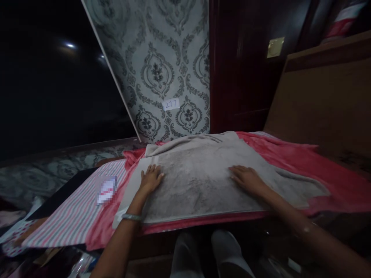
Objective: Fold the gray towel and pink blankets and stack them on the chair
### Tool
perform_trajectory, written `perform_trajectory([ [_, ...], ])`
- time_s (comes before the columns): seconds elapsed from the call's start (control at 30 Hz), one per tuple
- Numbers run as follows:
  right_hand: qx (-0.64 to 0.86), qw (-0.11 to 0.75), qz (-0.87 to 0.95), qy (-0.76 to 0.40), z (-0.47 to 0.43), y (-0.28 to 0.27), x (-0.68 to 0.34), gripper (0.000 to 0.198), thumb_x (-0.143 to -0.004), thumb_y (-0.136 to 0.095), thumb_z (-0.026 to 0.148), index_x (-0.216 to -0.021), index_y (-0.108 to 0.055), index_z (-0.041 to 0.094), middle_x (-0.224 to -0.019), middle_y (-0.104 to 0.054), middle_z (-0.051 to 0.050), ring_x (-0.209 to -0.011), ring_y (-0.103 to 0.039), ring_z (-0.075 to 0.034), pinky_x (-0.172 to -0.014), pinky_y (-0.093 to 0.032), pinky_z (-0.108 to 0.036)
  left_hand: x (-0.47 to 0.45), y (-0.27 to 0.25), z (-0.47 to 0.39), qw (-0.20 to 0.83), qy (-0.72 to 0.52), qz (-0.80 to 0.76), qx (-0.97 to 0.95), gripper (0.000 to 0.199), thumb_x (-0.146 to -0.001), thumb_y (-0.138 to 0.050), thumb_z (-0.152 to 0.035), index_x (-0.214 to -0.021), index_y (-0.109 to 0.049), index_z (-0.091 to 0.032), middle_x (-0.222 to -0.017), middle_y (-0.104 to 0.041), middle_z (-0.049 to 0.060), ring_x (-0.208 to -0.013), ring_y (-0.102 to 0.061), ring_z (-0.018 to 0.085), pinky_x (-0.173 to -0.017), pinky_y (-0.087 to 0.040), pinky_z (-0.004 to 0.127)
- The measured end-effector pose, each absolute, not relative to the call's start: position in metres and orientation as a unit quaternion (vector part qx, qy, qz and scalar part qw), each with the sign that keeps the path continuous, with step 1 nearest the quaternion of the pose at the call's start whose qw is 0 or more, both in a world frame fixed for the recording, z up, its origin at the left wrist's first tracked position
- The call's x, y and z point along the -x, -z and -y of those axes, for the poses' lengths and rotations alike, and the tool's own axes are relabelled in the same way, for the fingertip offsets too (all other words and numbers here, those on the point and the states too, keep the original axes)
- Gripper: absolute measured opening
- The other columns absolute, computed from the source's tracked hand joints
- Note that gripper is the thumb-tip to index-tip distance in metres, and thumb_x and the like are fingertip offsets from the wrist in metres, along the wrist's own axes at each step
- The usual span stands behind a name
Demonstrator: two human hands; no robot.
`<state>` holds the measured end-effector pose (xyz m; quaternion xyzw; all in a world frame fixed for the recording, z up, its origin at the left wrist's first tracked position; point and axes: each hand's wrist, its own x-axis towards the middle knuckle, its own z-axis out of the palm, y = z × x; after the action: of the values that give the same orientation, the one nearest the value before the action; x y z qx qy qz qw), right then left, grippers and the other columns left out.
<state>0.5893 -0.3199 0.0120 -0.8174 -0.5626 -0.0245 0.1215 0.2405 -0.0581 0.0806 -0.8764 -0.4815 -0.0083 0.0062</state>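
A grey plush garment or cloth (194, 177) lies spread over a red-pink plush cloth (301, 162); its exact kind I cannot make out. Folds run along its far edge and its right side. My left hand (151, 178) rests flat on the left part of the grey cloth, fingers spread, with a band on the wrist. Near the right part, my right hand (246, 178) lies palm down on the same cloth, fingers stretched out. Neither hand grips anything.
A striped cloth (78, 204) with a blurred label (106, 190) lies to the left. Beyond stand a dark screen (58, 85) and a patterned wall with a "277" paper (171, 104). A large cardboard box (324, 104) is at right. My feet show below the front edge.
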Motion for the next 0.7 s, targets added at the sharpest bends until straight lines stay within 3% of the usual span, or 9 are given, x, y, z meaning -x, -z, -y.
perform_trajectory([
  [0.2, 0.783, 0.111, 0.613, -0.014, 0.235, -0.023, -0.524, 0.061, -0.101, -0.038, 0.045, -0.159, -0.034, 0.027, -0.167, -0.024, -0.011, -0.154, -0.023, -0.033, -0.118, -0.025, -0.06, -0.314, -0.06, 0.06, -0.003, 0.005, 0.432, 0.902, 0.064, -0.101, -0.029, -0.053, -0.159, -0.031, -0.025, -0.168, -0.022, 0.009, -0.155, -0.017, 0.034, -0.122, -0.019, 0.063],
  [0.4, 0.777, 0.102, 0.621, -0.014, 0.235, 0.007, -0.563, 0.064, -0.101, -0.033, 0.057, -0.16, -0.032, 0.033, -0.167, -0.024, -0.005, -0.155, -0.019, -0.03, -0.122, -0.017, -0.057, -0.315, -0.031, 0.058, 0.041, 0.035, 0.433, 0.9, 0.066, -0.101, -0.029, -0.054, -0.159, -0.03, -0.025, -0.167, -0.026, 0.011, -0.153, -0.021, 0.038, -0.12, -0.021, 0.064],
  [0.57, 0.88, 0.067, 0.469, 0.029, 0.285, 0.007, -0.663, 0.064, -0.101, -0.029, 0.055, -0.16, -0.033, 0.03, -0.168, -0.023, -0.005, -0.155, -0.02, -0.029, -0.123, -0.018, -0.055, -0.317, -0.035, 0.055, 0.047, 0.037, 0.436, 0.898, 0.064, -0.101, -0.031, -0.051, -0.159, -0.032, -0.024, -0.166, -0.029, 0.011, -0.153, -0.023, 0.038, -0.119, -0.024, 0.064],
  [0.7, 0.946, 0.058, 0.315, 0.04, 0.32, 0.0, -0.711, 0.064, -0.101, -0.028, 0.052, -0.158, -0.036, 0.026, -0.167, -0.025, -0.01, -0.153, -0.022, -0.035, -0.119, -0.02, -0.065, -0.321, -0.036, 0.054, 0.049, 0.037, 0.44, 0.896, 0.063, -0.1, -0.033, -0.05, -0.158, -0.032, -0.025, -0.165, -0.03, 0.012, -0.152, -0.024, 0.037, -0.119, -0.025, 0.063],
])
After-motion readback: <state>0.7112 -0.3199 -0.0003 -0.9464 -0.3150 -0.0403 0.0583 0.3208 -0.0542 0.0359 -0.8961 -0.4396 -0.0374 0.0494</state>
